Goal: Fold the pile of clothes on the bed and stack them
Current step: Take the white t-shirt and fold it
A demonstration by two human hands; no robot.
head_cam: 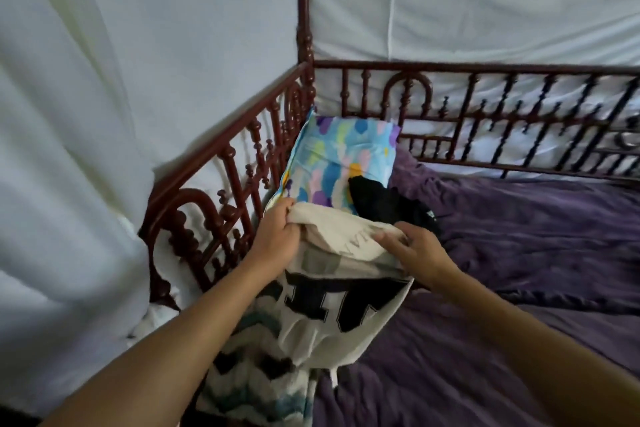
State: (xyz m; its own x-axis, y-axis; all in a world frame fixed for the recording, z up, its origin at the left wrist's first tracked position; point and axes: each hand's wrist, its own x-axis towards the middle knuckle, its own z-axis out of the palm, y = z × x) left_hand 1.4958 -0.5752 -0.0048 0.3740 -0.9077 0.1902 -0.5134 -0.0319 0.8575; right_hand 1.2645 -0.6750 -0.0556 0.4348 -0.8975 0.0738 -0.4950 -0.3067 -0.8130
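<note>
Head view. The shirt [339, 308] is held at the left side of the bed [519, 253], its top edge pinched in the grip of the left hand [277, 236] and right hand [415, 250]. The edge is best kept taut and level before folding. A black garment [388, 204] lies beyond, partly on the pillow [339, 163].

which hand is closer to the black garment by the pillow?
Right. The right hand sits just in front of the black garment, at its near edge. The left hand is further left, across the cream garment both hands grip.
</note>
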